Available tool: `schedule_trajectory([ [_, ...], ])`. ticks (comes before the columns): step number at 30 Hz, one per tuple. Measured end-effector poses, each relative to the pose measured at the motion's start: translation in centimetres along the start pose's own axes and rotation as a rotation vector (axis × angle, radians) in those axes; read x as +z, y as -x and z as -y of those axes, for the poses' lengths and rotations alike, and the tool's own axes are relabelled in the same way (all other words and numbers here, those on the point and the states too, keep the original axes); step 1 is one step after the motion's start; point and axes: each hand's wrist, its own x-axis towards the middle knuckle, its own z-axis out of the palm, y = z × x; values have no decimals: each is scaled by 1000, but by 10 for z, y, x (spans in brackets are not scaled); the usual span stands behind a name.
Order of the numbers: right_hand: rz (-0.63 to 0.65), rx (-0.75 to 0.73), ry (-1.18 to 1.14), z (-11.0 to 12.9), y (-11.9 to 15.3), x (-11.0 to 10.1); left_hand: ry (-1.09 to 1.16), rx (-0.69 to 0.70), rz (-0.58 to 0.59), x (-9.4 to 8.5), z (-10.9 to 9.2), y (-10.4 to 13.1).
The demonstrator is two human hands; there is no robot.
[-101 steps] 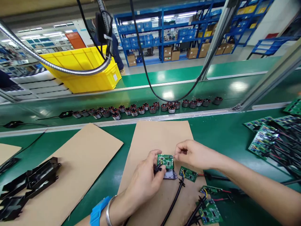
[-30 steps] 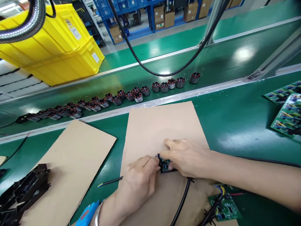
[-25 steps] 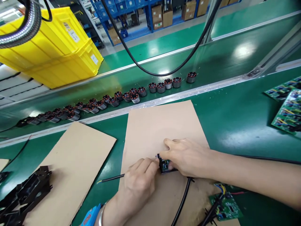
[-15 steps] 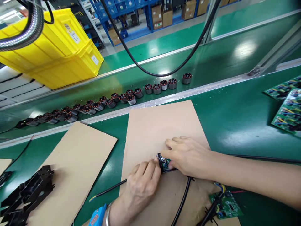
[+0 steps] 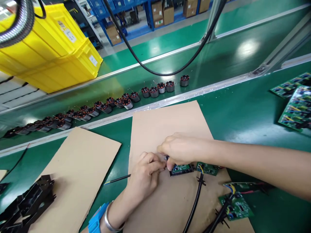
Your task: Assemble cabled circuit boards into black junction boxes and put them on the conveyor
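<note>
A small green circuit board in a black housing (image 5: 181,169) lies on the cardboard sheet in front of me. At its left end my left hand (image 5: 147,173) is closed, fingers bent together. A black cable (image 5: 119,179) with bared coloured wire ends sticks out to the left from under that hand. From above, my right hand (image 5: 178,149) reaches over the board's left end, thumb and fingers closed on it. Their fingertips nearly meet, and the exact grip point is hidden. Beside the housing, another green board (image 5: 207,168) has a thick black cable (image 5: 195,202) attached.
Further boards with wires (image 5: 236,205) lie at lower right; more boards (image 5: 296,110) are stacked at far right. Black plastic housings (image 5: 29,200) rest on a left cardboard sheet (image 5: 80,158). Motor stators (image 5: 127,103) line the back ledge, near yellow crates (image 5: 60,48). A cable loop hangs overhead.
My right hand has moved left onto the board's end, its fingers drawn in, uncovering more of the housing and the board beside it. My left hand has shifted slightly up. The view has shifted a little.
</note>
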Motion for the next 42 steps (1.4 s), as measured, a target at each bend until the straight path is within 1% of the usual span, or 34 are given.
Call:
schedule_trajectory([
  [3,-112,-62,-60,-10,12,5,38,-7,9,-4,1,-1],
  [5,-163,-51,-121,-16,28,2,18,-23,12,-7,-3,1],
  [7,-219,-19,-158,-20,49,-4,-12,-17,-2,-12,-11,2],
  [9,-238,39,-141,-19,68,-8,-30,64,8,-15,-21,1],
  [10,-219,81,-116,-18,76,-7,-36,131,41,-15,-26,0],
  [12,-164,146,-70,-12,82,-2,-68,261,143,-13,-32,-5],
  [13,-151,161,-52,-9,82,2,-104,305,189,-10,-32,-8],
  [15,-155,162,-16,-4,76,9,-197,349,231,-4,-28,-13],
  [18,-158,131,17,-3,63,11,-281,378,225,3,-17,-18],
  [21,-128,96,-25,-9,54,4,-256,377,211,4,-8,-19],
  [24,-115,81,-95,-17,51,1,-216,341,180,3,-5,-19],
  [27,-132,69,-210,-27,60,1,-199,317,163,5,-6,-18],
  [30,-125,184,-309,-35,78,3,-188,309,147,8,-5,-17],
  [32,-126,262,-303,-37,90,4,-185,311,141,11,-4,-16],
  [33,-142,274,-285,-35,93,5,-185,311,143,11,-4,-15],
  [36,-233,225,-240,-26,95,8,-197,305,151,12,-3,-15],
  [38,-249,185,-245,-18,89,7,-203,300,156,12,-4,-15],
  [40,-196,169,-277,-15,80,4,-203,295,160,12,-4,-15],
  [42,-98,170,-338,-17,72,0,-202,293,163,12,-5,-15],
])
